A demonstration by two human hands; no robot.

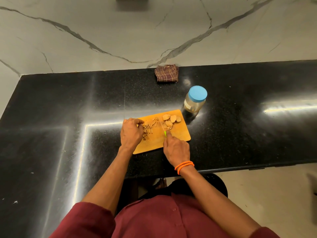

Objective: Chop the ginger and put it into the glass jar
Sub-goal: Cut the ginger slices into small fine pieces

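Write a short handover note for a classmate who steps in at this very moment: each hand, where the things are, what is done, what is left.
Left hand: fingers curled over the ginger strips on the left of the wooden chopping board.
Right hand: grips the green-handled knife, blade pointing up the board.
Ginger slices lie uncut at the board's far right.
Glass jar stands on the black counter beyond the board, blue lid on.
Done: some ginger cut into strips.
Left: chop the slices, open the jar, fill it.
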